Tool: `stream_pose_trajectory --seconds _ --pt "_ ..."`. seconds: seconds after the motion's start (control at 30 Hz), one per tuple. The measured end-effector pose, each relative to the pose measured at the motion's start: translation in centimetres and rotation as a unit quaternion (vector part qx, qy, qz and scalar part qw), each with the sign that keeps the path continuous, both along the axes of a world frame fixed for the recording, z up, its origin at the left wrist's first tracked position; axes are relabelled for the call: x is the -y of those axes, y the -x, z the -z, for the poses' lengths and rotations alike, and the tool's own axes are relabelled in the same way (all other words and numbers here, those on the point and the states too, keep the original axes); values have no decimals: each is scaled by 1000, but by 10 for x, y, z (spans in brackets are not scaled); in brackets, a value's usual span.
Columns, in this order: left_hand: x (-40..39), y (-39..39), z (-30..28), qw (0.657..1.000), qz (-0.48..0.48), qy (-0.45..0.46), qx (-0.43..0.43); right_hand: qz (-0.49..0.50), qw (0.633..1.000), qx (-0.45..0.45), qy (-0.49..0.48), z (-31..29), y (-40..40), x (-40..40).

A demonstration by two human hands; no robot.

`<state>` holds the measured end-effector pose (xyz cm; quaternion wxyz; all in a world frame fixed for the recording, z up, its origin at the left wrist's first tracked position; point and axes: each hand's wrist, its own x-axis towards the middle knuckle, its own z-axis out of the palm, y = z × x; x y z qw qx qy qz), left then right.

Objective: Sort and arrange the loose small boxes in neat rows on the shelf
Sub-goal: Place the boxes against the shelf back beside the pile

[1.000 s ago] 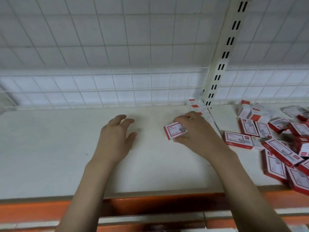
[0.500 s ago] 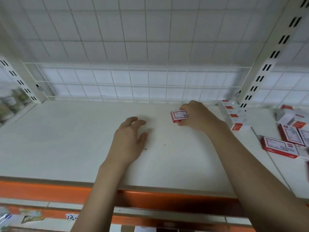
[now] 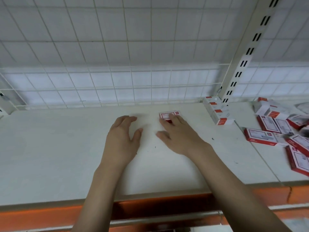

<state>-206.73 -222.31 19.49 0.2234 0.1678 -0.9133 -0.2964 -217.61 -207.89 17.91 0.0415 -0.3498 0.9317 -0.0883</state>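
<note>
Right hand [image 3: 179, 134] setting one small box [image 3: 168, 115] down flat near the back of the shelf [image 3: 50, 148].

The right hand's fingers lie straight across the box's near edge, pressing on it and not curled around it; the left hand [image 3: 121, 139] rests released on the shelf just beside it, holding nothing. Beyond the right hand's far side, a short row of boxes [image 3: 219, 112] lines up along the upright post [image 3: 247, 52], and well apart to that side a loose pile of boxes [image 3: 282, 131] lies scattered. The risk, as I judge it, is that the box sits alone, apart from the row, so a push with flat fingers could skew it or slide it crooked, starting an uneven line.
</note>
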Motion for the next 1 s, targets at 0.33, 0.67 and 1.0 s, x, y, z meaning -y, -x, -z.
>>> stream_pose_trajectory --seconds 0.33,0.67,1.0 --pt "8 -8 7 1000 -2 7 -6 23 999 -6 -22 2 29 28" --pt "13 -6 15 1000 -6 5 -16 42 999 -1 -12 5 39 34" --pt "12 -1 20 1000 2 18 -8 41 999 -4 -24 5 38 35"
